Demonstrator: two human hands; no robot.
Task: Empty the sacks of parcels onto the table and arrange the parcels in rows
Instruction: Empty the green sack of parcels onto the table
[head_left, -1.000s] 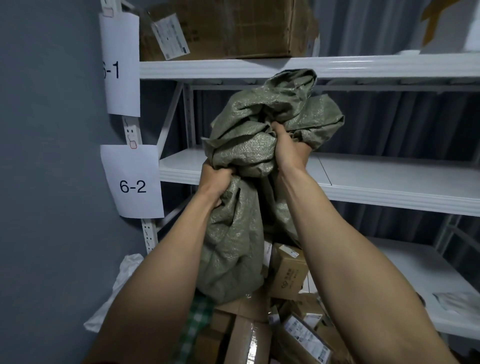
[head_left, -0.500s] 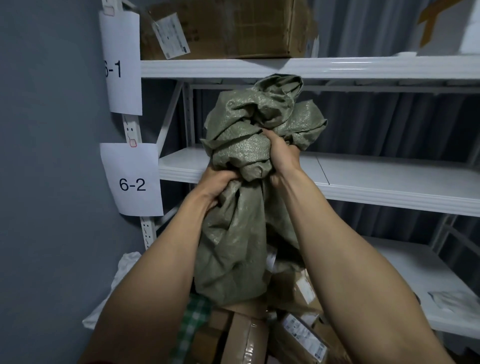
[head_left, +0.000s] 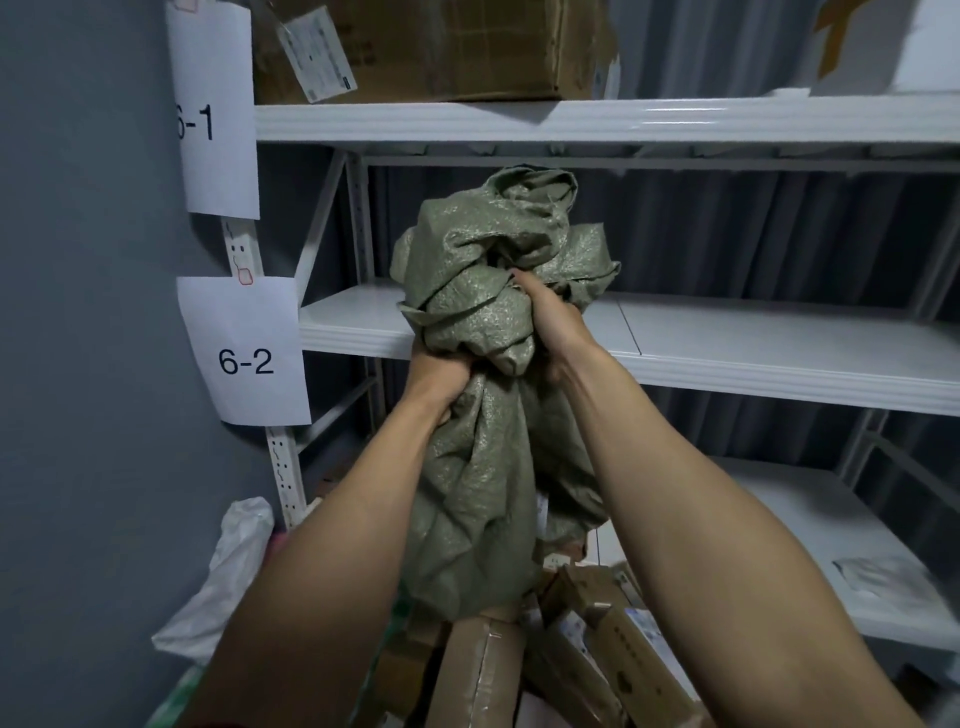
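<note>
You have one green woven sack (head_left: 480, 467) held up in front of the shelving (head_left: 727, 353), and both hands are bunched into its upper part: your left hand (head_left: 434, 371) grips a fistful of the cloth low on the gathered top, and your right hand (head_left: 553, 325) has its fingers curled deep into the folds just beside and a little higher. The sack hangs limp and creased, so judge it soft, light and nearly emptied; it will fold and slide through a loose grasp, so hold it by gathered handfuls near the closed end, as you do, and shake from there. Its mouth hangs just above the heap of cardboard parcels (head_left: 618, 639) below, touching or nearly so. The boxes look stiff and taped, safe to take by their sides. Count: one sack in hand, at least four parcels in view at the bottom edge, though the pile is cropped and overlapping, so the true number cannot be told.
</note>
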